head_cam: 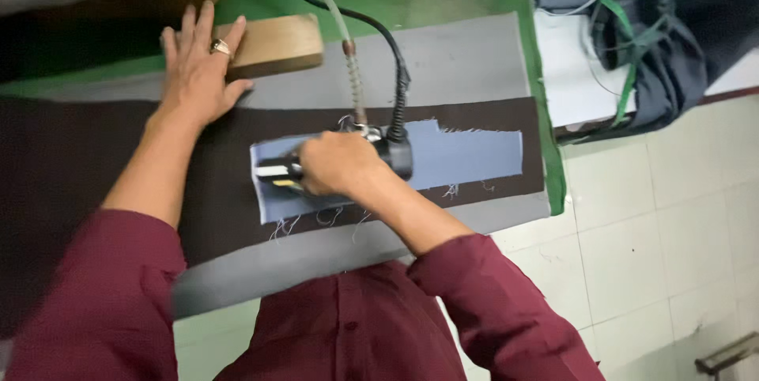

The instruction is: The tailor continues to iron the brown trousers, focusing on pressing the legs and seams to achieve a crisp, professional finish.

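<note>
iron down on the blue strip, left hand at the wooden block

taking the dark cloth (118, 160) as our marker. above its far-left edge, the left hand (195, 65) lies flat and spread, fingers wide, ring showing, fingertips over the near end of the wooden block (273, 43); it grips nothing. further right, on the dark cloth's middle, the right hand (340, 164) is wrapped tight around the handle of a steam iron (332, 161), which sits on the left end of a pale blue fabric strip (466, 156). a hose and a cable (371, 41) climb away behind it. the pressing pass looks mid-way: the strip's right part lies uncovered. next, a steady slide along the strip seems called for, keeping it square on the dark cloth.
</note>
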